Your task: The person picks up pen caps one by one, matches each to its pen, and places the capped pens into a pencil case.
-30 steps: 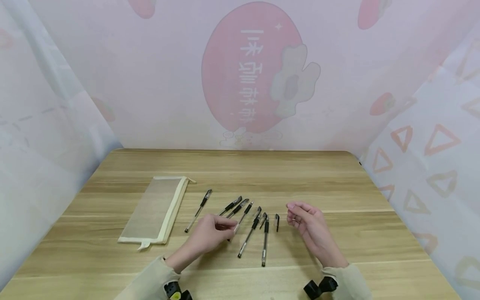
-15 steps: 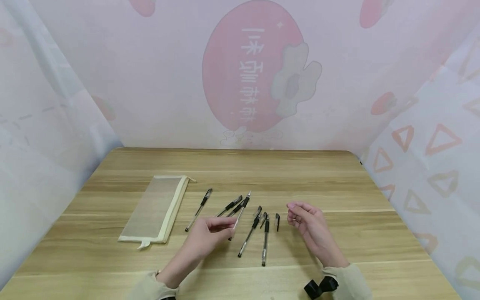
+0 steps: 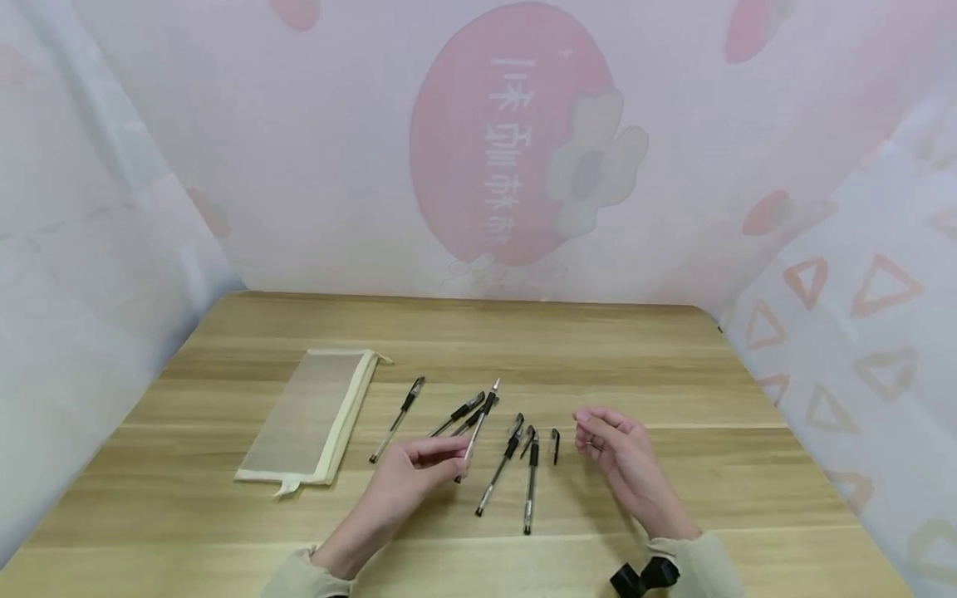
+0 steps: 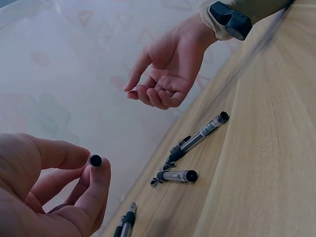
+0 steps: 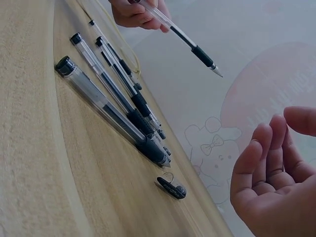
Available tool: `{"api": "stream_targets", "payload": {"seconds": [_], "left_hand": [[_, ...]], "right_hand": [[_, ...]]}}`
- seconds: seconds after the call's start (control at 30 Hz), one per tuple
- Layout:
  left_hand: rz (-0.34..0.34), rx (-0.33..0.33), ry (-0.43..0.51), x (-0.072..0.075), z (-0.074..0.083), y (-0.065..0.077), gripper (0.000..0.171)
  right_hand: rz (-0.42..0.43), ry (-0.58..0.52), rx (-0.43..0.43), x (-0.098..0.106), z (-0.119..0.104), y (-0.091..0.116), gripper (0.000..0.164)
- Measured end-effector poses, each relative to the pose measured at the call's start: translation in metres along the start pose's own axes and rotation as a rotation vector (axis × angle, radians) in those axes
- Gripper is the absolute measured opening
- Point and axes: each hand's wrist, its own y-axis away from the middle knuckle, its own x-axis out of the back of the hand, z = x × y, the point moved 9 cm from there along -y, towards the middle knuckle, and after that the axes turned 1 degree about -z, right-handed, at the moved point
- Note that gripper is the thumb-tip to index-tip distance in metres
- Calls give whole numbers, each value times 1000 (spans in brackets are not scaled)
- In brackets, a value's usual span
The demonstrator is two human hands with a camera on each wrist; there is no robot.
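Note:
An uncapped gel pen (image 3: 482, 421) with a black grip is pinched near its rear end by my left hand (image 3: 409, 484). It slants over the table, point up and away, as the right wrist view shows; the left wrist view looks at its black end plug (image 4: 96, 161). My right hand (image 3: 619, 467) stays to the right with fingers loosely curled and thumb close to the index fingertip, nothing visible between them. Nearest to it on the table is a loose black pen cap (image 3: 555, 446). Left of that cap lies an uncapped pen (image 3: 531, 486).
Another pen (image 3: 493, 482) lies between the hands. More pens (image 3: 465, 409) lie behind the left hand, partly hidden by it, and one pen (image 3: 398, 419) lies apart further left. A mesh zip pouch (image 3: 329, 448) rests on the left of the wooden table (image 3: 635, 357).
The left hand has lifted the pen's point up and shifted it slightly left, so it now overlaps the pens behind. The right hand has kept its place.

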Motion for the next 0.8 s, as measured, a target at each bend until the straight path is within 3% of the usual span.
{"api": "stream_targets", "payload": {"seconds": [0.2, 0.33, 0.43, 0.53, 0.67, 0.8], "left_hand": [[-6, -12, 4, 2, 2, 1, 34], [2, -8, -12, 6, 4, 0, 35], [3, -11, -13, 5, 7, -1, 35], [-3, -17, -15, 3, 10, -1, 34], [-15, -16, -23, 1, 14, -2, 34], [-22, -15, -22, 0, 15, 1, 34]], "right_hand": [[-27, 56, -16, -3, 2, -1, 13], [-111, 297, -46, -7, 1, -13, 29], [-246, 564, -37, -12, -9, -33, 35], [-413, 787, 33, -20, -20, -58, 32], [-619, 928, 141, -31, -22, -81, 25], [-777, 977, 172, -41, -7, -90, 25]]}}
